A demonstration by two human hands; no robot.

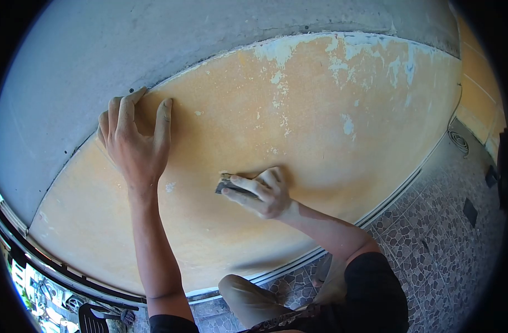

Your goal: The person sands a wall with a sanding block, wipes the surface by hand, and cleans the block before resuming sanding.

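My left hand [135,139] lies flat on the yellow wall [298,127], fingers spread toward twelve o'clock near the grey band [98,61]. At about four o'clock from it, my right hand [262,193] presses a small dark sanding block [227,186] against the wall. Patterned floor tiles [431,244] are at five o'clock.

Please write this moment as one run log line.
left hand: flat on yellow painted wall | right hand: pressing small dark sanding block on wall
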